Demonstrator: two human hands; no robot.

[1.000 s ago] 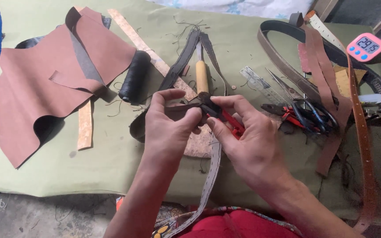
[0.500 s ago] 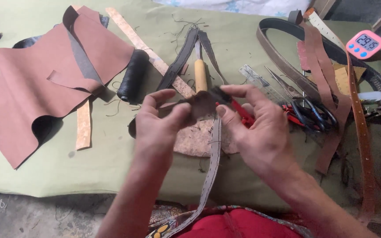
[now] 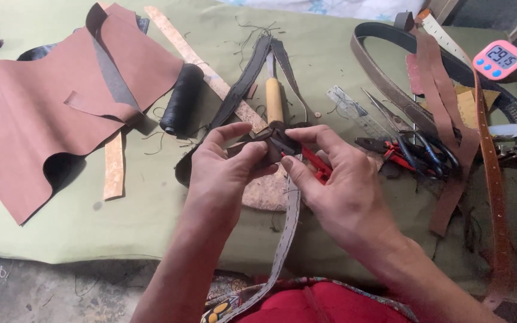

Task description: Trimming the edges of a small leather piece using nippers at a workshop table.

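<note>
The left hand and the right hand meet above the middle of the table, which is covered with a green cloth. Both hands are closed on the same thing: a small dark leather piece, held between thumb and fingertips from the two sides. The piece sits at the top of the two hands, a little closer to the right thumb. From it a grey stitched strap hangs down between the wrists toward the person's lap. The right hand also holds a red-handled tool against its palm; its tip I cannot see clearly.

Under the hands lies a round cork pad. Just behind the fingers is an awl with a wooden handle, and to the left of it a spool of black thread. A large brown leather sheet lies far left. On the right side are pliers and scissors, a clear ruler, several belts and a pink timer.
</note>
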